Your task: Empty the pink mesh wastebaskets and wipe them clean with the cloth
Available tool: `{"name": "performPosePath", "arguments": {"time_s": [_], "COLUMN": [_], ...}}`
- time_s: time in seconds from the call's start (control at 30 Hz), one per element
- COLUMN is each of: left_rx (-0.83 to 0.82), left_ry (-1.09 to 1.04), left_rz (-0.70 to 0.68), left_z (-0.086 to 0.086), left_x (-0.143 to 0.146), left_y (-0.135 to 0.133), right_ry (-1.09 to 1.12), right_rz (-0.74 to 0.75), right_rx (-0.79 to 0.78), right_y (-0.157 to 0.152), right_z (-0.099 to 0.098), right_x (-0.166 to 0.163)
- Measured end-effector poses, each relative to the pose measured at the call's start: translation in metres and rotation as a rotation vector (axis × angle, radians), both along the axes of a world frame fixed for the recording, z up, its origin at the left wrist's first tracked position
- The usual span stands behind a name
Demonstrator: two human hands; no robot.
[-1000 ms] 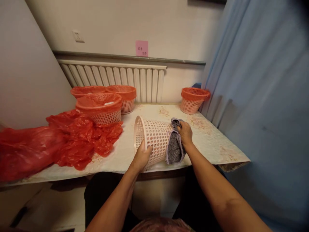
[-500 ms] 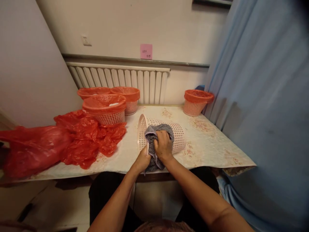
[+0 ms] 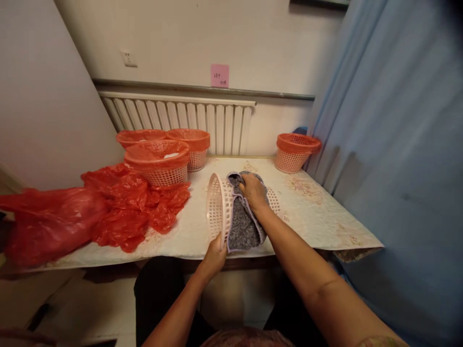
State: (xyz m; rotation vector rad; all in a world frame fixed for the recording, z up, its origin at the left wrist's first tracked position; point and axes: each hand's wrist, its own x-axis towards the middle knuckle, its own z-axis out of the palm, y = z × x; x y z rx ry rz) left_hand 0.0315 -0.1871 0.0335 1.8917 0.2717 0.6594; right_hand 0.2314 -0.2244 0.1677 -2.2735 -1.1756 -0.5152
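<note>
Right hand [image 3: 255,192], clenched on grey cloth [image 3: 244,229], now atop tipped basket [image 3: 217,207], up from its rim | left hand [image 3: 216,251] grips rim | wipe ongoing

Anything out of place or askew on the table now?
One pale basket lies on its side at the front edge, unlined, while the other baskets stand upright with red liners. The left hand grips its rim; the right hand holds a grey cloth against it. Loose red bags sprawl in a heap at the left.
</note>
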Motion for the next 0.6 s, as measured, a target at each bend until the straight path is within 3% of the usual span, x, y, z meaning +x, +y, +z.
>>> {"name": "performPosePath", "arguments": {"time_s": [0.17, 0.33, 0.47, 0.6], "left_rx": [0.026, -0.004, -0.012, 0.032], "left_ry": [0.015, 0.012, 0.039, 0.073], "left_rz": [0.045, 0.053, 0.026, 0.010], "left_z": [-0.013, -0.015, -0.019, -0.026], "left_x": [-0.001, 0.001, 0.002, 0.004], "left_y": [-0.002, -0.003, 0.002, 0.003], "right_ry": [0.085, 0.117, 0.032, -0.036], "right_rz": [-0.196, -0.347, -0.404, -0.282], "right_rx": [-0.049, 0.095, 0.270, 0.392], "right_y": [-0.047, -0.091, -0.099, -0.084], "right_z": [-0.019, -0.057, -0.085, -0.099], "right_x": [0.057, 0.086, 0.060, 0.003]}}
